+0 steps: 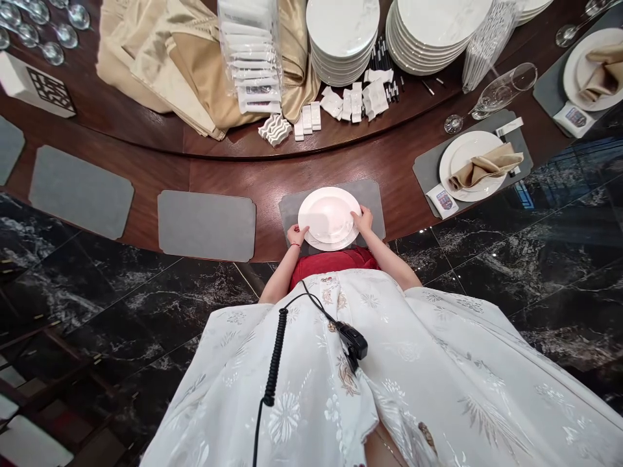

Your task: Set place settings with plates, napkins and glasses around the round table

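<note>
A large white plate lies over a grey placemat at the table's front edge, with a smaller white plate on top of it. My left hand grips the left rim of the large plate, thumb over the edge. On the right side, my right hand has its fingers closed on the rims, thumb reaching to the small plate's edge. Its other fingers are partly hidden under the plates. Whether the large plate rests fully on the placemat I cannot tell.
Bare grey placemats line the table to the left. On the right stands a set place with a folded napkin and glasses. The raised centre holds plate stacks, tan cloths, a bag of wrapped packets and white chopstick rests.
</note>
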